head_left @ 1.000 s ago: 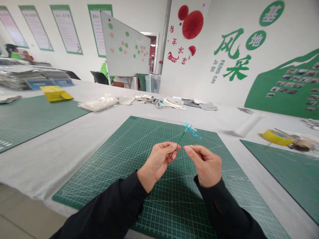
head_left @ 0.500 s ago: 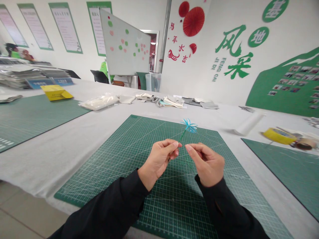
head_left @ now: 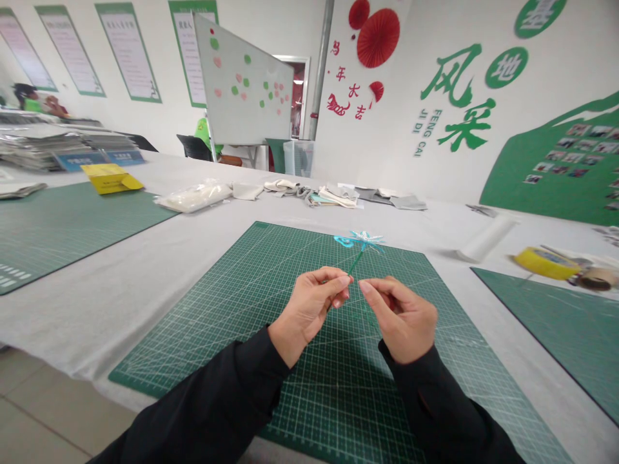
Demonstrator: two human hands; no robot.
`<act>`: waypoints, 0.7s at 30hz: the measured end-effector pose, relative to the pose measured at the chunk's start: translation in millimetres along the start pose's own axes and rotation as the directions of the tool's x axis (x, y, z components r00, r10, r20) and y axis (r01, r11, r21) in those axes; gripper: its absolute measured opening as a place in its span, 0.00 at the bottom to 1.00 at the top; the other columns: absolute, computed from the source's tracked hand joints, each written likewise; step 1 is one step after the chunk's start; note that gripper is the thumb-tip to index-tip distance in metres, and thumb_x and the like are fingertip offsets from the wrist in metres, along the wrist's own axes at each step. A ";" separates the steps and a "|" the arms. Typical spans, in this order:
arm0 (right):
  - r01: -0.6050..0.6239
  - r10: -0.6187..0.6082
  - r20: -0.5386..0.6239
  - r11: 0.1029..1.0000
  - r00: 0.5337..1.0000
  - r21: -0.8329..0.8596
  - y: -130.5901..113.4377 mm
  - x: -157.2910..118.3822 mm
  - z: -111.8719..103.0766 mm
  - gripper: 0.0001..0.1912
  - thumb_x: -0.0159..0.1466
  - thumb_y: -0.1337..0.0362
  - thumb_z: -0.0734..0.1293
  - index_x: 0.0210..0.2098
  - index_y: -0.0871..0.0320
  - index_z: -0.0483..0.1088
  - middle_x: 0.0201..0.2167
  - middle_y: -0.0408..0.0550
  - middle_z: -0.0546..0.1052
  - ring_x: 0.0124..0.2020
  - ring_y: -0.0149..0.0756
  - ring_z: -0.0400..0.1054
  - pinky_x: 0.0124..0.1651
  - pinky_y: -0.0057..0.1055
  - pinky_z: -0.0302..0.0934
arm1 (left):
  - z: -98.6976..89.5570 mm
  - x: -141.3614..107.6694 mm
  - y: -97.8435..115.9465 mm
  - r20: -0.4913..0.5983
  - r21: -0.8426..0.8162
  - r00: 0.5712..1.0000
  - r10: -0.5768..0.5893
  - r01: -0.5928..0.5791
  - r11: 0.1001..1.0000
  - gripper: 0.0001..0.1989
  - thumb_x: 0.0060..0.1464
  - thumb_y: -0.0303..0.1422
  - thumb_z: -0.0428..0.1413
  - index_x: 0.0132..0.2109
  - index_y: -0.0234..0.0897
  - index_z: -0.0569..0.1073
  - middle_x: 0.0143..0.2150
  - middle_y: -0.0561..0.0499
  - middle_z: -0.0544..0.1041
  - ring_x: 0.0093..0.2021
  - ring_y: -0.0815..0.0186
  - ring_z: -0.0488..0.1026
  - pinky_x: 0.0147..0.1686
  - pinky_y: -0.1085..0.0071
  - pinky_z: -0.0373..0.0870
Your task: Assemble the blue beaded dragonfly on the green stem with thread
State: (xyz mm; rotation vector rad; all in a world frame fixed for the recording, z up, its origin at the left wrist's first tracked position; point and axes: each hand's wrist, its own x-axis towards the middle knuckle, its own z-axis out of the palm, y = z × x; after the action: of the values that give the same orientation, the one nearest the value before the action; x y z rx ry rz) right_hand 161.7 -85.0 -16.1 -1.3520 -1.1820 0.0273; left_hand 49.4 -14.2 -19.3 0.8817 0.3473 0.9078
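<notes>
A small blue and white flower (head_left: 366,240) on a thin green stem (head_left: 356,262) stands tilted above the far part of the green cutting mat (head_left: 232,322). My left hand (head_left: 312,306) pinches the lower stem between thumb and forefinger. Just to the right, my right hand (head_left: 403,319) is closed in a pinch, its fingertips close to the left ones. Whatever lies between the right fingertips is too fine to make out.
Beyond the mat lie a clear plastic bag (head_left: 196,195) and folded cloths (head_left: 336,195). A yellow tape roll (head_left: 546,263) is at the right, a yellow card (head_left: 111,178) and stacked papers (head_left: 33,147) at the left. A person (head_left: 31,100) is far back left.
The flower has turned on its stem, so a blue loop now points left. Both hands keep nearly the same pose. The whole view has shifted slightly.
</notes>
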 end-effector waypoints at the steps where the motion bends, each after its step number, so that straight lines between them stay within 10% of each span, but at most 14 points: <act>1: -0.001 0.001 0.000 1.000 1.000 0.000 -0.5 -0.1 0.2 0.06 0.57 0.63 0.68 0.26 0.58 0.74 0.16 0.37 0.61 0.18 0.24 0.53 0.23 0.26 0.49 | 0.1 -0.3 0.1 0.004 -0.002 1.000 -0.002 0.002 1.000 0.07 0.44 0.29 0.62 0.25 0.29 0.73 0.20 0.53 0.69 0.18 0.78 0.60 0.20 0.78 0.53; 21: 0.019 -0.019 -0.002 1.000 1.000 0.006 0.8 0.0 0.6 0.07 0.57 0.62 0.68 0.26 0.58 0.74 0.16 0.38 0.62 0.18 0.25 0.53 0.22 0.27 0.50 | 4.7 -1.3 1.4 -0.075 0.010 0.997 -0.031 0.032 0.999 0.08 0.40 0.30 0.64 0.28 0.30 0.75 0.20 0.54 0.69 0.19 0.78 0.62 0.21 0.78 0.55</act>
State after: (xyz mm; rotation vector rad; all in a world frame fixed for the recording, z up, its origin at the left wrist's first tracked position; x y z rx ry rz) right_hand 161.8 -84.3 -16.8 -1.3351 -1.1918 0.0158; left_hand 50.7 -17.2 -15.4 0.8520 0.4300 0.9123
